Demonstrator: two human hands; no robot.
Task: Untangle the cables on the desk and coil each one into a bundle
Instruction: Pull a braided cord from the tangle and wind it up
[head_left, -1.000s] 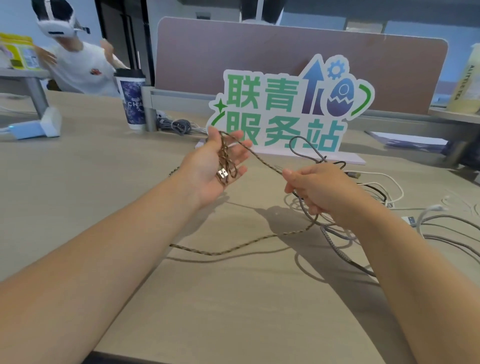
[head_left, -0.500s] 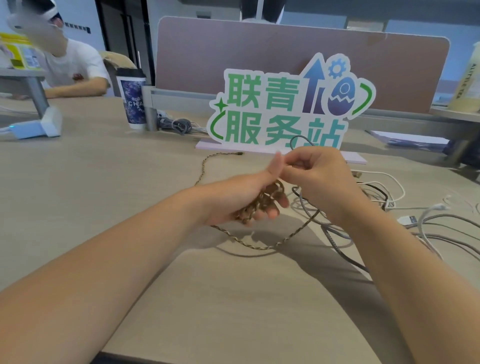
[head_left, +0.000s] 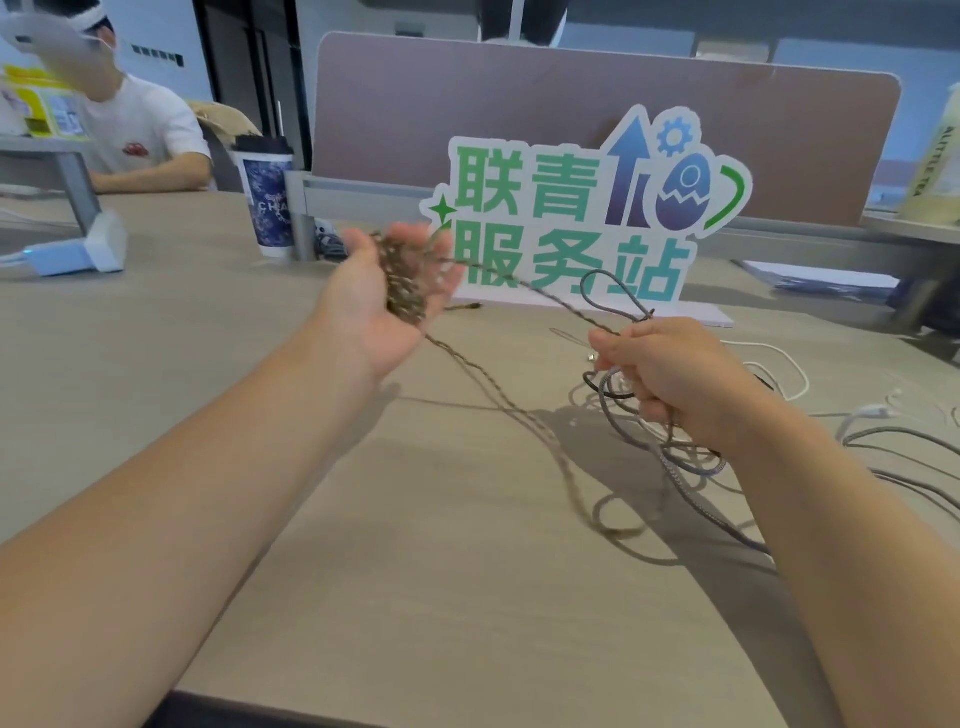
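Note:
A brown braided cable (head_left: 402, 291) is looped in several turns in my left hand (head_left: 374, 312), which is raised palm up and holds the coil between thumb and fingers. One strand runs taut from the coil to my right hand (head_left: 670, 379), which pinches it with curled fingers. The rest of that cable trails down to the desk (head_left: 208, 364) and curls in a loop near the middle. A grey braided cable (head_left: 675, 473) lies tangled under my right hand, with one loop standing up behind it. White cables (head_left: 789, 364) lie further right.
A standing sign (head_left: 571, 208) with green characters is just behind my hands, in front of a brown partition (head_left: 571, 93). A paper cup (head_left: 267, 202) and a blue-white device (head_left: 78, 254) are at back left. A seated person (head_left: 140, 135) is beyond them. Papers (head_left: 815, 275) lie at back right.
My hands met half a second ago and have parted again. The left hand has risen palm up with more loops on it; the right hand has moved right along the cable.

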